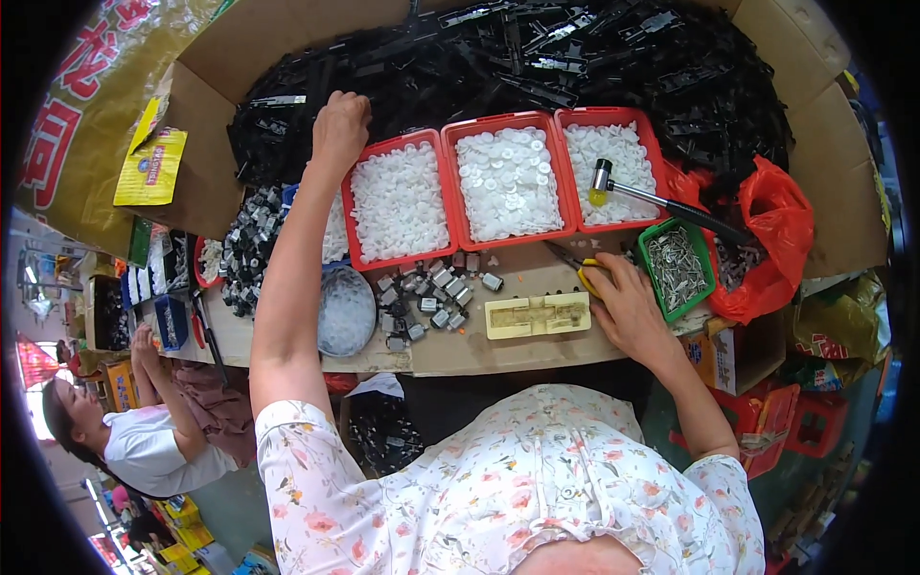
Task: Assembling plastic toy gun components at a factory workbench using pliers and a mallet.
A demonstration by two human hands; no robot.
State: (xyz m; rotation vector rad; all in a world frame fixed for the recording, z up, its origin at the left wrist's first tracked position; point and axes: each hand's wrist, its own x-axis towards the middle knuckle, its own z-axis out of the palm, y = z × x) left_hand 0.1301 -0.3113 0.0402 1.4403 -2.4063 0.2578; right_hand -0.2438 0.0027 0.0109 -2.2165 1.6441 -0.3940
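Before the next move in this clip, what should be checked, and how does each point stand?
1. Left hand has reached the pile of black parts: ok.
2. Left hand has actually gripped a part: cannot tell, fingers curl out of sight.
3. Right hand rests on the bench beside the cream jig: ok.
4. Jig slot free: cannot tell.
5. Three red trays hold white pieces: ok.
6. Hammer lies across the right tray, not flat on the bench: not ok.
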